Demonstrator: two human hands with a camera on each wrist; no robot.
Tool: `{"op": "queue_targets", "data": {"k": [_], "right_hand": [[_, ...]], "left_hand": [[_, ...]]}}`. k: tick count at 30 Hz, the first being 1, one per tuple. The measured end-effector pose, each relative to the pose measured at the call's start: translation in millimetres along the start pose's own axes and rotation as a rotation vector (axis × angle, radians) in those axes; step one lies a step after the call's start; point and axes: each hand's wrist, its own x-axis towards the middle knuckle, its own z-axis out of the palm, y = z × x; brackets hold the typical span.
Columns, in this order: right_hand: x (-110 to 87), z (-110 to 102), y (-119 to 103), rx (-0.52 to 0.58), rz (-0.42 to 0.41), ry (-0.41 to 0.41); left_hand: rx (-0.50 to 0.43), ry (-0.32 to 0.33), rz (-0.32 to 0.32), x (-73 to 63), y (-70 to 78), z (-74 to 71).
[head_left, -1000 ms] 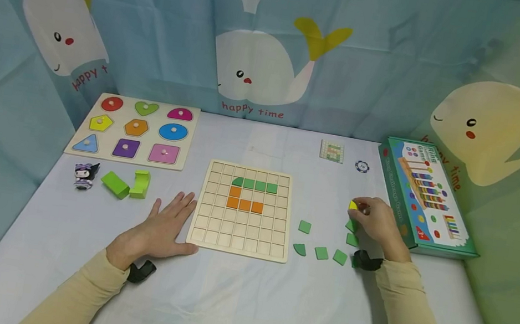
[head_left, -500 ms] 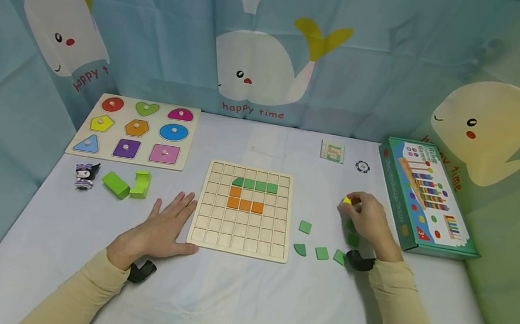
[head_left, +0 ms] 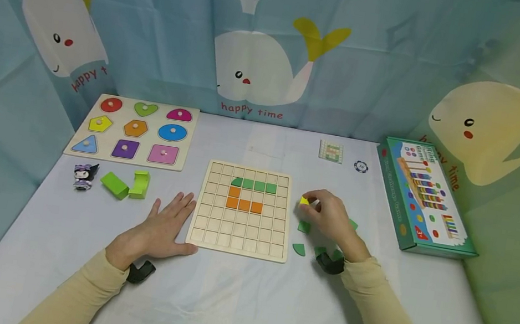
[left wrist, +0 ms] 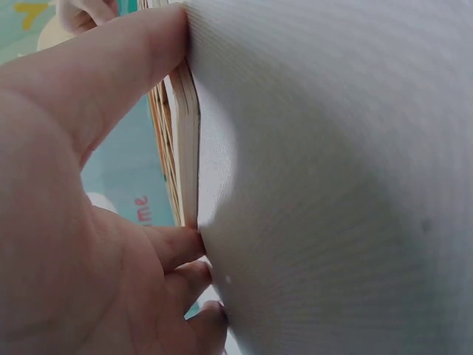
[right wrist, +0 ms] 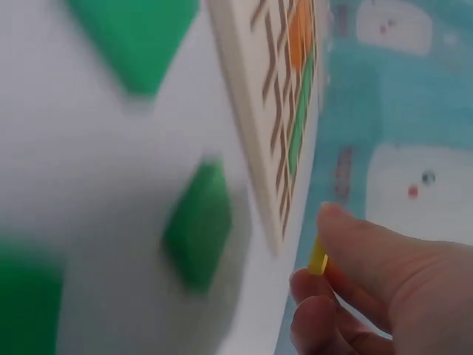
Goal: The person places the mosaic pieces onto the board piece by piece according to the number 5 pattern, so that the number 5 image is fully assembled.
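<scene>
My right hand (head_left: 330,214) pinches a small yellow tile (head_left: 304,200) between thumb and fingers, just off the right edge of a wooden grid board (head_left: 239,232). In the right wrist view the yellow tile (right wrist: 318,259) shows edge-on at the fingertips. My left hand (head_left: 161,231) lies with spread, straight fingers against the board's left edge; the left wrist view shows the thumb and fingers touching the board's side (left wrist: 188,148). Set in the grid are a row of green tiles (head_left: 259,186), its left end rounded, and several orange tiles (head_left: 244,205) below it.
Loose green tiles lie right of the board, including a green square (head_left: 304,227) and a quarter-round (head_left: 299,249). Behind them are a pattern card (head_left: 331,151), a chip (head_left: 361,166) and a game box (head_left: 427,204). A shape puzzle (head_left: 133,132), figurine (head_left: 84,176) and green blocks (head_left: 115,185) stand left.
My right hand has moved left with the yellow tile, from beside the game box to near the board's right edge. The left hand has stayed put.
</scene>
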Motion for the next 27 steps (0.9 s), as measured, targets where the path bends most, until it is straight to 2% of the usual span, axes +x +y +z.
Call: {"op": "queue_targets", "data": {"k": [5,12,21,27], "right_hand": [[6.5,20,-21,0.010,-0.041,-0.069],[13.2,40,-42,0.004,-0.153,-0.129],[14.6,49,-52,-0.049,-0.132,-0.145],[15.7,50,-52,-0.042,-0.126,-0.139]], "left_hand": [[-0.001,0.005,0.001,-0.2,0.1,0.2],[-0.010,0.003,0.003,-0.5,0.3,0.1],[-0.008,0.002,0.006,-0.7,0.1,-0.1],[-0.003,0.005,0.008,-0.6,0.0,0.2]]}}
